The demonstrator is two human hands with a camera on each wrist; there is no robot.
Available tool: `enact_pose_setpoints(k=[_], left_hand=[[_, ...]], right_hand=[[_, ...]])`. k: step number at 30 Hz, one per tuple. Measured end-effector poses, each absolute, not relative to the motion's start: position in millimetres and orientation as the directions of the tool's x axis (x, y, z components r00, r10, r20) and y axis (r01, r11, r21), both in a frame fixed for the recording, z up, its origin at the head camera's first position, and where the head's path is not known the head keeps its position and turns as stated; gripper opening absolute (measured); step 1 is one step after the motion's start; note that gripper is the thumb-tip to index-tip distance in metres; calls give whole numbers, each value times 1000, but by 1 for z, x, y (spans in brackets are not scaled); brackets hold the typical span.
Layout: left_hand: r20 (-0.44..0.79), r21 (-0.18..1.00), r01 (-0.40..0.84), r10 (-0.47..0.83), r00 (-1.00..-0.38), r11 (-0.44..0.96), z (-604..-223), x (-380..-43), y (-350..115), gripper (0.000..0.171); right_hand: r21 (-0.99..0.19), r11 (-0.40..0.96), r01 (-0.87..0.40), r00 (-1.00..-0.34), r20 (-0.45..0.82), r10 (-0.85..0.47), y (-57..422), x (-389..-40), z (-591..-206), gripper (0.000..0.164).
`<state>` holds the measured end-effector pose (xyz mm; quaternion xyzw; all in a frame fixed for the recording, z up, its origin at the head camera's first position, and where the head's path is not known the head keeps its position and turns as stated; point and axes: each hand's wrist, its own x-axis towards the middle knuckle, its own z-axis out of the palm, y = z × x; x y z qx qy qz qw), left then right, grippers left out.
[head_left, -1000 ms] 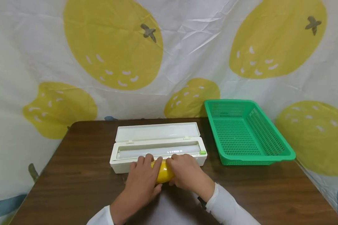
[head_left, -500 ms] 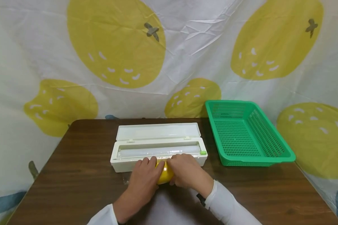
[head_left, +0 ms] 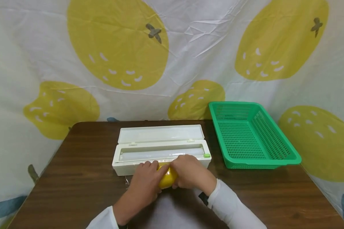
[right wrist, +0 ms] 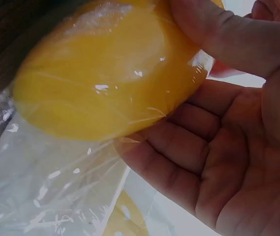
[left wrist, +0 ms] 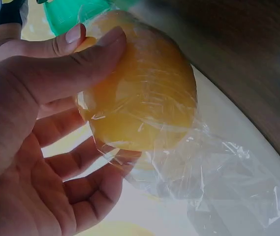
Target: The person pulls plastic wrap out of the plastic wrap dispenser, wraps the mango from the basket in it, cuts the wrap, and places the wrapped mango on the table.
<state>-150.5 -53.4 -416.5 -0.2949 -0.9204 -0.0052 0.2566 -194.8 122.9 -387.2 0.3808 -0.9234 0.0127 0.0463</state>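
Note:
A smooth yellow oval fruit [head_left: 168, 179] is held between both hands just in front of a white plastic wrap dispenser [head_left: 124, 170]. Clear plastic wrap [left wrist: 223, 162] covers it with creases and spreads away from its side in both wrist views. In the left wrist view my left hand [left wrist: 46, 128] has its thumb pressed on the fruit and its fingers bent beneath. My right hand [right wrist: 228, 132] grips the other end, thumb on top and fingertips under the film. The dispenser's lid [head_left: 160, 134] stands open, baring the film roll [head_left: 160, 155] inside.
A green perforated basket [head_left: 262, 161] stands at the back right of the brown wooden table [head_left: 83, 178]. A small green slider [head_left: 207, 155] sits at the dispenser's right end. Behind the table hangs a white cloth [head_left: 195, 54] with yellow fruit prints.
My left hand has shifted slightly right along the fruit, and a bit of clear film now shows left of it. The right hand has tilted a little; the fruit stays in both hands.

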Motion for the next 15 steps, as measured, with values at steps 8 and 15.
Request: enact_pose_setpoints(k=[8,15], left_hand=[[399,-164,474,498,-770,865,-426,-149,-45,90],[575,-230,435,483,-661,870,-435,-155,-39,40]], right_hand=[[-10,714,-700,-714,26,-700,122,-201,-386,38],[-44,709,-704,-709,-8,-705,123,-203,-383,34]])
